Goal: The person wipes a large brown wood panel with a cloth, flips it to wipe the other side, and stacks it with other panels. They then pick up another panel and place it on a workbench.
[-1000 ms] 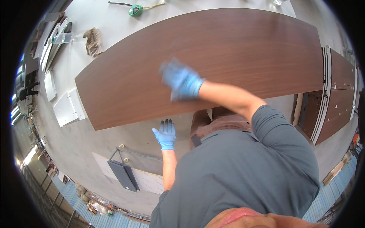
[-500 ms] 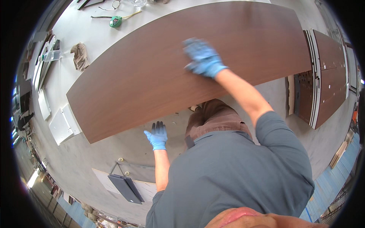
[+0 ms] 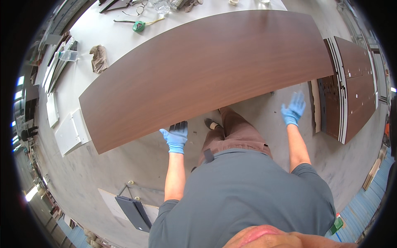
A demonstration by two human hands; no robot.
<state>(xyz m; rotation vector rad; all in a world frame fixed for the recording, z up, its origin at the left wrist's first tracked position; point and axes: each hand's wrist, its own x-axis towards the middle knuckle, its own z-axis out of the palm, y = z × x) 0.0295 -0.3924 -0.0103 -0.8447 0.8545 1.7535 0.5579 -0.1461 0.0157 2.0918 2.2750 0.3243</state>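
A large brown wood-grain panel [image 3: 206, 74] lies across the white worktable [image 3: 124, 39], its near edge toward me. My left hand [image 3: 175, 136], in a blue and dark glove, is at that near edge with its fingers stretched out and the thumb apart; the fingertips reach the edge, and whether they touch it I cannot tell. Off the panel, to the right of my legs, my right hand [image 3: 294, 108] is raised in a blue glove. Its fingers are spread, a little blurred, and nothing is in them.
A stack of brown panels [image 3: 357, 89] stands at the right. On the table are a green tape measure [image 3: 139, 27], a crumpled brown cloth [image 3: 99, 59] and a clear bottle [image 3: 68, 55]. White boards [image 3: 70, 132] are at the left. A wheeled cart with dark panels [image 3: 133, 213] stands at lower left.
My right hand has left the panel's top and moved right and toward me, beside the stack. My left hand has moved slightly forward to the near edge. The view has shifted a little.
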